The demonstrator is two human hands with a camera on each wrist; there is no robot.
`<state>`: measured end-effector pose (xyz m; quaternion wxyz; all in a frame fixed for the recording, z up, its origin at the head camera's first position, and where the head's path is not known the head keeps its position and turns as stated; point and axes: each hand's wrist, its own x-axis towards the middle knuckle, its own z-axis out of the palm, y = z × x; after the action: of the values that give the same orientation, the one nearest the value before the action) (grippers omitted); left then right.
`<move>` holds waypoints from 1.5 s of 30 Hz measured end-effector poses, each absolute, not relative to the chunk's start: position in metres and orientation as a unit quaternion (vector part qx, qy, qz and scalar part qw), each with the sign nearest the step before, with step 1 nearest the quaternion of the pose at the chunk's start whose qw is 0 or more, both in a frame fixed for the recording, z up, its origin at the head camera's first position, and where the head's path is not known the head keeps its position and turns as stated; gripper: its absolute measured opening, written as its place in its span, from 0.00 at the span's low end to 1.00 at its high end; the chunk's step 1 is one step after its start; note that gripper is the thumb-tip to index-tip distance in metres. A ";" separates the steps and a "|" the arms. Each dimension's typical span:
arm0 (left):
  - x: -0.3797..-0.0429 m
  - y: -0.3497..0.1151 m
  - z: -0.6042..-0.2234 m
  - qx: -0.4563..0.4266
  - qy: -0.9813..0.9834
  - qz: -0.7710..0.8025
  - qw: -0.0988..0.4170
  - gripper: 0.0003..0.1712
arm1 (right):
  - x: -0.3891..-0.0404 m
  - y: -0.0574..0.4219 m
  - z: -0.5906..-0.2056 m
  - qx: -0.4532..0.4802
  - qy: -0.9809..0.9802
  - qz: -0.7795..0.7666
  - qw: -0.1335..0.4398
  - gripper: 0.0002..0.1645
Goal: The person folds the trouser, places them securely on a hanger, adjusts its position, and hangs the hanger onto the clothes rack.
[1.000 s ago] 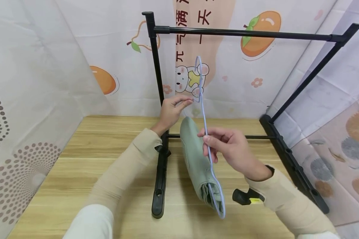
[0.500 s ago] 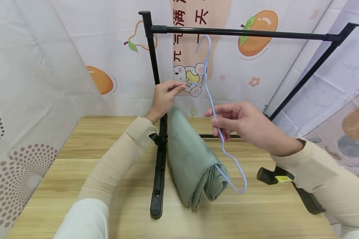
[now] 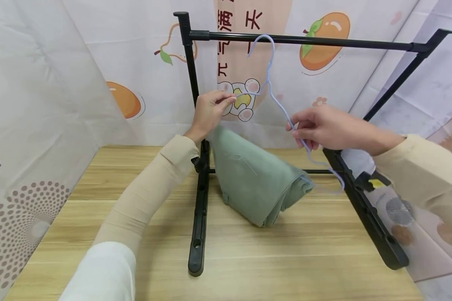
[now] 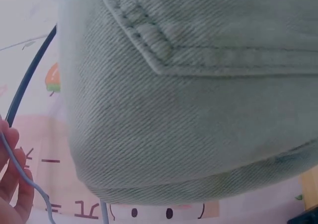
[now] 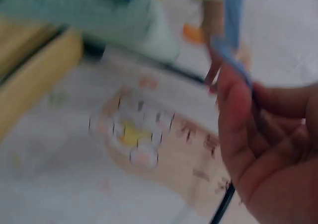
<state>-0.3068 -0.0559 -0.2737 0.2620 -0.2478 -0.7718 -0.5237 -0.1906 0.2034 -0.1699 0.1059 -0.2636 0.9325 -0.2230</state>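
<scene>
A light blue wire hanger (image 3: 273, 52) is held up in front of the rack, its hook overlapping the black top rod (image 3: 324, 41) in the head view. Folded pale green jeans (image 3: 252, 175) drape over its lower bar. My left hand (image 3: 211, 110) pinches the hanger's left shoulder between thumb and fingers. On the right shoulder, my right hand (image 3: 322, 127) has a similar pinch. Denim (image 4: 198, 119) with a stitched seam fills most of the left wrist view. The blurred right wrist view shows my right hand (image 5: 268, 139) gripping the wire.
The black rack's feet (image 3: 199, 234) stand on a wooden table (image 3: 98, 200), joined by a low crossbar. Printed curtains (image 3: 154, 125) hang behind and to both sides. A small black device with a yellow label (image 3: 373, 182) shows at the right forearm.
Both hands have raised the hanger and jeans toward the top rod. The hanger has turned to face the head camera more broadly, and the right hand has moved right and up.
</scene>
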 end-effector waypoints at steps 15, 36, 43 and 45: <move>-0.326 -0.042 -0.238 -0.214 -0.812 -0.456 0.295 0.13 | -0.247 0.229 -0.139 -0.222 0.973 -0.058 -0.014 0.17; -0.364 -0.023 -0.229 -0.127 -0.869 -0.433 0.204 0.15 | -0.316 0.245 -0.172 -0.206 0.967 -0.012 -0.148 0.16; -0.368 -0.022 -0.243 -0.130 -0.873 -0.427 0.196 0.14 | -0.319 0.249 -0.193 -0.215 0.967 -0.024 -0.136 0.17; -0.370 -0.023 -0.250 -0.134 -0.872 -0.429 0.196 0.14 | -0.319 0.247 -0.200 -0.214 0.969 -0.031 -0.120 0.17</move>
<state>-0.3704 -0.0227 -0.2501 0.1960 -0.1342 -0.8716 -0.4289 -0.3187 0.2474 -0.2001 -0.1198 -0.2142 0.9689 -0.0313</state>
